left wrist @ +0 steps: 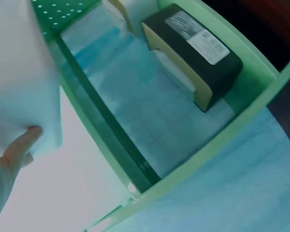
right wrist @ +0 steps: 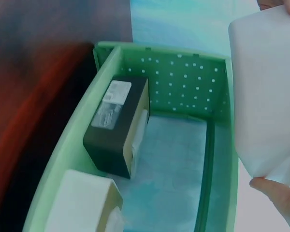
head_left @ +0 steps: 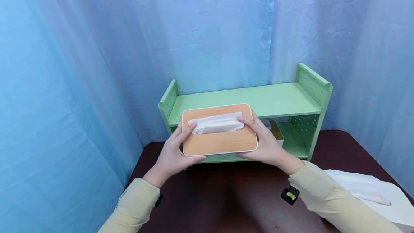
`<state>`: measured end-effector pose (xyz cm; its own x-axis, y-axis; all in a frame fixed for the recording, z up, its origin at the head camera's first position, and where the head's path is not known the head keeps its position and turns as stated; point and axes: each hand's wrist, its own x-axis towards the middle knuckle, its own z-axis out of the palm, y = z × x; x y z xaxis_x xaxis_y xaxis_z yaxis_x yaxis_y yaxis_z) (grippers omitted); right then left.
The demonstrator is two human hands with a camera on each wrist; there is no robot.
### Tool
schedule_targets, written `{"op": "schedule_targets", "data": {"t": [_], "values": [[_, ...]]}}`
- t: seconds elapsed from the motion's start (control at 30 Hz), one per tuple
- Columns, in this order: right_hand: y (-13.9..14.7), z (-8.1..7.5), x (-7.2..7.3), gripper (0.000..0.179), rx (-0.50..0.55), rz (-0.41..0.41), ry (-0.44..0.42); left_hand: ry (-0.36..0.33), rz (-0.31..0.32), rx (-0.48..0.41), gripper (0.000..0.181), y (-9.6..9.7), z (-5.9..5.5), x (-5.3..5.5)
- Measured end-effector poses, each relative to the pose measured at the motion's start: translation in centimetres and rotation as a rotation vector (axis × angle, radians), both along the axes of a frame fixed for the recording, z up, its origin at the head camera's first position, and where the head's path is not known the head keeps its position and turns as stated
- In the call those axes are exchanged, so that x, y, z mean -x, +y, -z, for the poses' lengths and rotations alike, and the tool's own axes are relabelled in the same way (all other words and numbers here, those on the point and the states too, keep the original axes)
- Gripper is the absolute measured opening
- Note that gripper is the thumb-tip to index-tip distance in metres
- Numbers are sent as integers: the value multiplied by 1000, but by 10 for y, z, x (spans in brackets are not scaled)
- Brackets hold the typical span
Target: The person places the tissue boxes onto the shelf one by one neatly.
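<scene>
A tissue box (head_left: pixel 223 145) with a wood-look top, a white rim and a white tissue in its slot is held up before the green shelf (head_left: pixel 239 98). My left hand (head_left: pixel 173 150) grips its left end, thumb and fingers spread over the edges. At the opposite end my right hand (head_left: pixel 266 143) does the same, a finger near the tissue. Both wrist views show the box's plain white side. On the lower shelf stand a dark tissue box (right wrist: pixel 116 130) with a label and a white tissue box (right wrist: pixel 82 203), both with tissue showing.
The shelf has raised, perforated end panels and stands on a dark brown table (head_left: pixel 207 197). A white tissue box (head_left: pixel 401 197) lies at the table's right, partly behind my right sleeve. Blue curtains (head_left: pixel 207 31) hang behind and along both sides.
</scene>
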<state>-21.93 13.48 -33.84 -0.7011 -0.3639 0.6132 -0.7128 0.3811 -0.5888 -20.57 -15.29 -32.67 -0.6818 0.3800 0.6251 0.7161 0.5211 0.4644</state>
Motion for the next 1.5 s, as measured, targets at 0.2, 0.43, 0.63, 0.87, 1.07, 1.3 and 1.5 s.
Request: {"op": "schedule_targets", "data": {"t": [0.2, 0.43, 0.63, 0.87, 1.07, 1.3, 1.5], "values": [[-3, -5, 16, 97, 8, -22, -68, -153, -3, -47, 94, -1, -4, 15], [-4, -6, 27, 95, 10, -33, -123, -249, 1, -82, 92, -3, -4, 27], [-6, -17, 37, 92, -21, -31, -134, -259, -44, -52, 91, -5, -11, 37], [-7, -34, 46, 91, -44, -18, -256, -331, -74, -7, 85, -7, -28, 48], [-7, -48, 57, 96, -88, -16, -358, -402, -103, 19, 82, -9, -41, 59], [-7, -56, 63, 98, -103, -1, -404, -475, -107, 12, 82, -9, -48, 67], [-9, -55, 68, 91, -16, 62, -459, -520, -131, -19, 81, -7, -55, 77]]}}
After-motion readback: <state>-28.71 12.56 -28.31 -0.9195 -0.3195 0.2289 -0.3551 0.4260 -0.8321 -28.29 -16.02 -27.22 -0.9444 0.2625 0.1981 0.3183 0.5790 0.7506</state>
